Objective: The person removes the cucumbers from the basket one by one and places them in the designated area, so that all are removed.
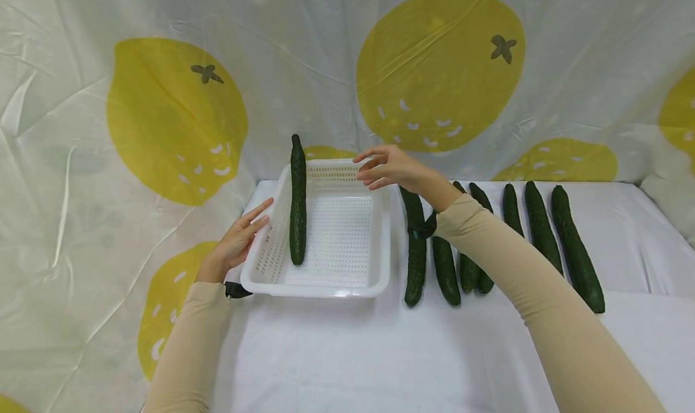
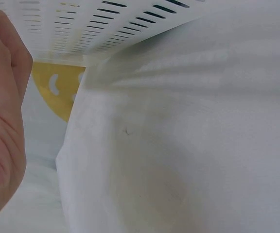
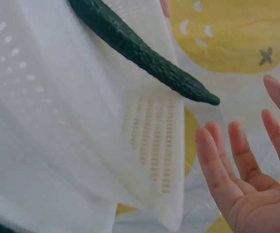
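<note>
One dark green cucumber (image 1: 298, 202) lies lengthwise in the left part of a white perforated plastic basket (image 1: 315, 290), its far end sticking out over the back rim. My left hand (image 1: 236, 242) touches the basket's left side with its fingers stretched along the wall. Over the basket's back right corner, my right hand (image 1: 388, 167) hangs in the air, fingers loosely bent and apart, holding nothing. In the right wrist view the open palm (image 3: 261, 204) faces the cucumber's protruding tip (image 3: 208, 96) without contact.
Several more cucumbers lie side by side on the white tablecloth (image 1: 347, 346) right of the basket, among them one near the basket (image 1: 415, 268) and one at the far right (image 1: 575, 250). My right forearm (image 1: 516, 268) passes above them. A lemon-print curtain (image 1: 304, 51) hangs behind.
</note>
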Demonstrator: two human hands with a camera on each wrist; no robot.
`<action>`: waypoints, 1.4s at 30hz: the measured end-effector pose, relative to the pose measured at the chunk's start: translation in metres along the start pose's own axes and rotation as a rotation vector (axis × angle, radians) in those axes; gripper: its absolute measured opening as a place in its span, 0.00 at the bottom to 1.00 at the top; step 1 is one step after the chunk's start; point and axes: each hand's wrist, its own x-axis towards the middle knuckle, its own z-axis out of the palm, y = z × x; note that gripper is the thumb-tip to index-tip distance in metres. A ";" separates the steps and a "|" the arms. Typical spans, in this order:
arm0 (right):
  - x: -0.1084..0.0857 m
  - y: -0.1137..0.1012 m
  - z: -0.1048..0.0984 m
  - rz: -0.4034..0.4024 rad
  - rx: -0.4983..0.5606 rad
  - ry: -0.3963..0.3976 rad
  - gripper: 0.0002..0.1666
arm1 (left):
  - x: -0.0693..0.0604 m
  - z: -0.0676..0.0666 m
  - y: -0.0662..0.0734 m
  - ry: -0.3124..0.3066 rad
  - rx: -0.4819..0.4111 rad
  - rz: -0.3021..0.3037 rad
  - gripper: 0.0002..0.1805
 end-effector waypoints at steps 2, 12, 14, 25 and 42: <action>0.005 0.001 0.008 0.014 0.006 0.006 0.24 | 0.000 0.001 0.000 0.002 -0.001 0.000 0.30; 0.032 0.012 0.047 0.055 0.026 0.057 0.27 | -0.004 0.001 0.000 0.021 0.024 -0.010 0.30; 0.036 0.014 0.054 0.056 0.034 0.060 0.28 | -0.004 0.001 -0.001 0.027 0.033 -0.006 0.30; 0.050 0.025 0.086 0.068 0.040 0.141 0.27 | -0.005 0.004 -0.003 0.005 0.020 0.021 0.30; 0.079 0.050 0.132 0.020 0.000 0.209 0.26 | -0.006 0.007 -0.004 -0.009 -0.018 0.030 0.29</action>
